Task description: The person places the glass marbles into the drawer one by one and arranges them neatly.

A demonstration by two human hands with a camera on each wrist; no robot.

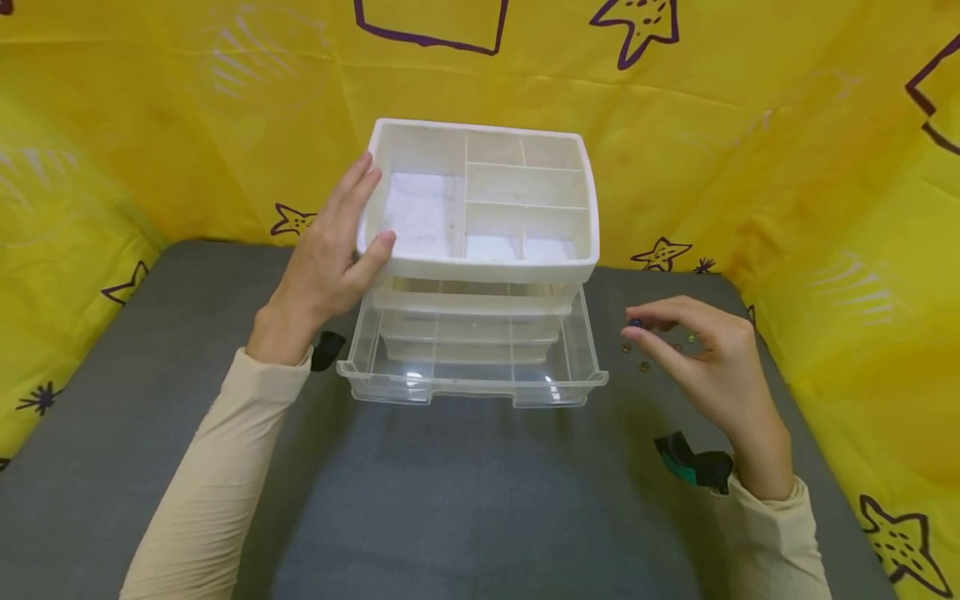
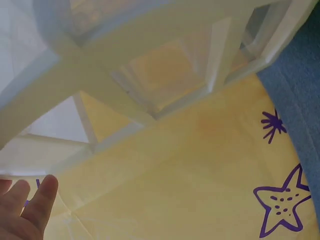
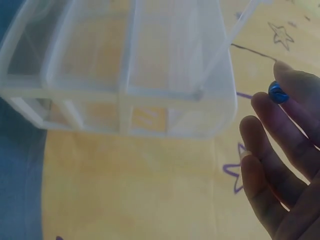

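Observation:
A white drawer organizer [image 1: 480,268] stands on the grey table, its divided top tray [image 1: 495,185] holding nothing visible. Below, a clear drawer [image 1: 472,387] with dividers is pulled out toward me. My left hand [image 1: 330,237] rests at the organizer's top left corner, fingers extended along the side rim and thumb on the front edge. To the right of the organizer, my right hand [image 1: 705,350] pinches a small shiny blue ball [image 3: 278,92] between thumb and index finger, above the table. In the right wrist view its other fingers [image 3: 260,140] are loosely bent.
Several tiny gold-coloured pieces [image 1: 644,367] lie on the table below the right hand, with a small greenish piece [image 1: 691,338] among them. Yellow patterned cloth [image 1: 480,75] rises behind the organizer and at both sides. Black straps [image 1: 693,465] hang at the wrists.

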